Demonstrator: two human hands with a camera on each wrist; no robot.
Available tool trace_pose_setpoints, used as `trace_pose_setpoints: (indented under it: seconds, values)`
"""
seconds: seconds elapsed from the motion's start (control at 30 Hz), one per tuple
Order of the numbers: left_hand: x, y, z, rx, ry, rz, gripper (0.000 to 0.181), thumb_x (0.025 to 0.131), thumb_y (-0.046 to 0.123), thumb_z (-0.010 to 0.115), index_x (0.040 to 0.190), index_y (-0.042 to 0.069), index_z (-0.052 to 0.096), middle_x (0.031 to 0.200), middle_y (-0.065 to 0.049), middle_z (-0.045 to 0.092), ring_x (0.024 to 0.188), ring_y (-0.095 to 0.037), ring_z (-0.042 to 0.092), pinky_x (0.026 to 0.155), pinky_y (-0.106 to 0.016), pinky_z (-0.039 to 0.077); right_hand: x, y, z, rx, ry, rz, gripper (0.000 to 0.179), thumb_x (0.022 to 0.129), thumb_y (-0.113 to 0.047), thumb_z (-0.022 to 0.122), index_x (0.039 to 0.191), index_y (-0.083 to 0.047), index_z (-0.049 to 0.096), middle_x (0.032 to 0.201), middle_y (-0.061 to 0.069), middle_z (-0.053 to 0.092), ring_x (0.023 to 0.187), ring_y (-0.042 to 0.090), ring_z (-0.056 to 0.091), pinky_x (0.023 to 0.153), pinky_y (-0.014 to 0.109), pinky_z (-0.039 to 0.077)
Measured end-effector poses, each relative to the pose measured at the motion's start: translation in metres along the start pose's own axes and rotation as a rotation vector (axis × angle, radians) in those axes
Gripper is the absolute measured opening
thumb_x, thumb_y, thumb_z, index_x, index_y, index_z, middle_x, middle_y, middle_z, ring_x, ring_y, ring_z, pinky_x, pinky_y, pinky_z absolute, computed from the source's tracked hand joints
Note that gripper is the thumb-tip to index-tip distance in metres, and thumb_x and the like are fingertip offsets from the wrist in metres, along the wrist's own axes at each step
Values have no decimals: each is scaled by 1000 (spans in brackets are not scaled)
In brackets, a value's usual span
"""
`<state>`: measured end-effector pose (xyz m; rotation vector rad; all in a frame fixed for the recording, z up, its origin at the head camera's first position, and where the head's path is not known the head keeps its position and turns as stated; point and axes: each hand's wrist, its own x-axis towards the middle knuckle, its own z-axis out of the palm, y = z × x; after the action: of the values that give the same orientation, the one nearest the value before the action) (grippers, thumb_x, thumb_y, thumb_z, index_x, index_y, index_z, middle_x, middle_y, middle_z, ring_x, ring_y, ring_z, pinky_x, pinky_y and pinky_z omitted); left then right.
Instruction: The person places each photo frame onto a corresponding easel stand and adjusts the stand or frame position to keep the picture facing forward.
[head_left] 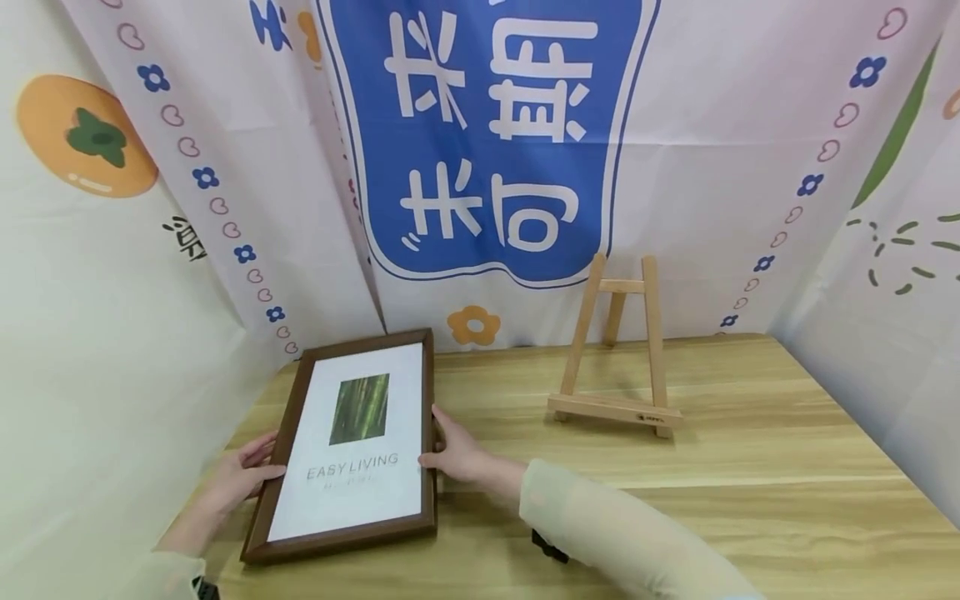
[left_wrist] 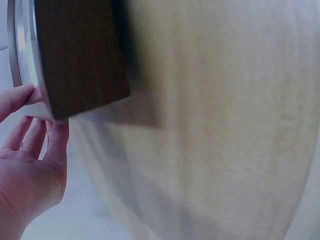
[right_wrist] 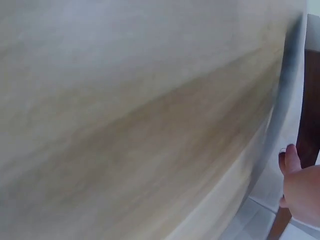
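A brown picture frame (head_left: 433,500) with a white print reading "EASY LIVING" is held by both hands at the left side of the table, close over it. My left hand (head_left: 243,473) grips its left edge, thumb on the front and fingers beneath, as the left wrist view shows beside the frame's dark side (left_wrist: 82,60). The right hand (head_left: 459,450) grips the right edge, thumb over the front border. In the right wrist view, that hand (right_wrist: 300,187) appears at the far right against the brown border (right_wrist: 311,110). Right of the frame stands a small wooden easel (head_left: 615,407).
The wood-grain table (head_left: 750,467) extends to the right of the frame and around the easel. Behind it hangs a white cloth backdrop (head_left: 690,208) with a blue printed panel (head_left: 487,150). More printed cloth (head_left: 97,333) closes off the left side.
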<state>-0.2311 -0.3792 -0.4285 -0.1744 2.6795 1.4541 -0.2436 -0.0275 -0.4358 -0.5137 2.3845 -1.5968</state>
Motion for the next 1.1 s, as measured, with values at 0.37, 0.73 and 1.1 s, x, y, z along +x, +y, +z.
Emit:
trace_pose_setpoints:
  seconds: [0.37, 0.73, 1.1]
  values:
    - [-36, 38, -1, -73, 117, 105, 81, 93, 24, 68, 154, 4, 18, 153, -22, 24, 136, -38, 33, 79, -11, 47, -9, -20, -29, 186, 21, -124, 90, 87, 11, 62, 157, -18, 14, 160, 13, 14, 92, 26, 62, 54, 20, 49]
    - [-33, 105, 35, -169, 176, 301, 74, 92, 14, 69, 153, 9, 28, 153, -18, 31, 125, -19, 45, 87, -10, 45, -34, -27, -98, 229, 91, -384, 85, 80, 21, 54, 153, 3, 14, 155, 29, 12, 120, 51, 47, 85, 34, 54]
    - [-15, 148, 89, -311, 215, 432, 68, 87, -1, 70, 147, 7, 40, 147, -13, 44, 106, -6, 55, 91, -14, 46, -63, -27, -166, 115, 184, -446, 80, 84, 19, 58, 152, 0, 21, 157, 21, 18, 113, 44, 56, 90, 36, 52]
